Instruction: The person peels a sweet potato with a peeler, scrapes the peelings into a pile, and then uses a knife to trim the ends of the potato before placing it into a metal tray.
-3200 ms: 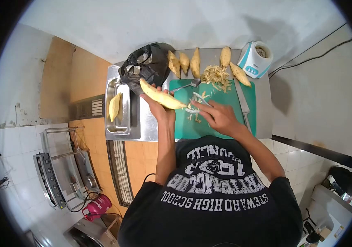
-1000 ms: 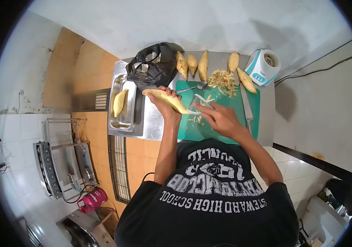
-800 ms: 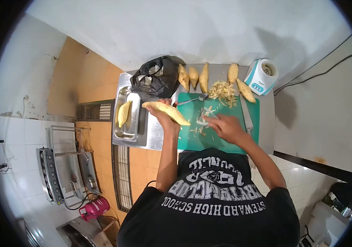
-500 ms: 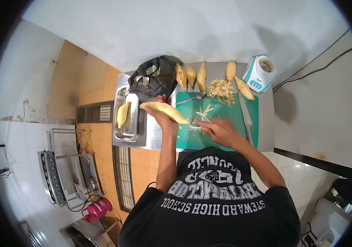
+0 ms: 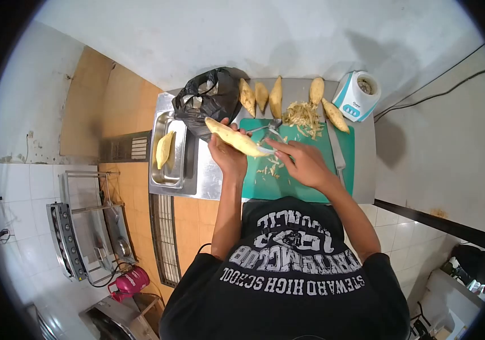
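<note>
My left hand is wrapped round a long, pale yellow sweet potato with most of its skin off. Its tapered end slants down to the right. At that end, my right hand grips a pale-handled peeler, which touches or nearly touches the flesh. Below both hands is a green cutting board, with small peel scraps scattered on it. A larger heap of peelings lies at the board's back edge. Behind my hands rests a spoon, partly hidden.
A knife lies along the board's right side. Several unpeeled sweet potatoes line the back, beside a black plastic bag. To the left, a metal tray holds a peeled sweet potato. A white-and-blue appliance stands back right.
The held sweet potato has tipped more steeply, its right end now lower relative to its left. My right hand and the peeler have moved up slightly, staying at the tapered end.
</note>
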`<control>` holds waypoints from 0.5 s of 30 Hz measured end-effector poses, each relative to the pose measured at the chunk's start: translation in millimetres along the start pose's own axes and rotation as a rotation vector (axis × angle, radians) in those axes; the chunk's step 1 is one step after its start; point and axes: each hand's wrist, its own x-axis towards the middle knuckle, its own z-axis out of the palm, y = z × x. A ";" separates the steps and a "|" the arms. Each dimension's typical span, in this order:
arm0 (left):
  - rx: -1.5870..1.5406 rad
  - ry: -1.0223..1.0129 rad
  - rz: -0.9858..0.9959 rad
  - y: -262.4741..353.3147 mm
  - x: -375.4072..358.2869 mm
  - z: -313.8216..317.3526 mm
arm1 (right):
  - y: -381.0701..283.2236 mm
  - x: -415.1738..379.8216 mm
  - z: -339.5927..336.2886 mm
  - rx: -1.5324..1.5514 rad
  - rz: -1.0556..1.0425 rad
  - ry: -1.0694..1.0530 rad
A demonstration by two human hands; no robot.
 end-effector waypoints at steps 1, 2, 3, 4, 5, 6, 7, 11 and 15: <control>0.006 0.016 -0.021 -3.6 -0.3 2.0 | -5.8 7.5 3.0 -0.044 -0.051 0.045; 0.000 0.013 -0.024 -8.9 0.2 3.5 | -7.6 9.8 4.0 -0.090 -0.100 0.086; 0.089 0.089 -0.009 -12.2 0.0 4.2 | -4.2 8.1 7.9 -0.093 -0.099 0.084; 0.183 0.168 0.007 -12.0 -1.7 3.1 | 0.1 4.9 16.4 -0.138 -0.090 0.057; 0.286 0.120 0.022 -8.8 -3.4 1.0 | 2.4 2.7 22.3 -0.182 -0.084 0.030; 0.283 0.125 0.037 -6.0 -1.5 -2.1 | 8.0 -0.4 17.7 -0.184 -0.099 0.025; 0.274 0.145 0.028 -3.5 -2.3 -8.2 | 16.5 -9.3 10.0 -0.211 -0.052 -0.069; 0.306 0.137 -0.007 -9.0 -6.0 -8.9 | 4.7 1.2 -3.0 -0.095 -0.021 0.064; 0.357 0.114 0.012 -6.1 -3.8 -5.1 | 9.6 -2.2 23.7 -0.156 -0.171 0.140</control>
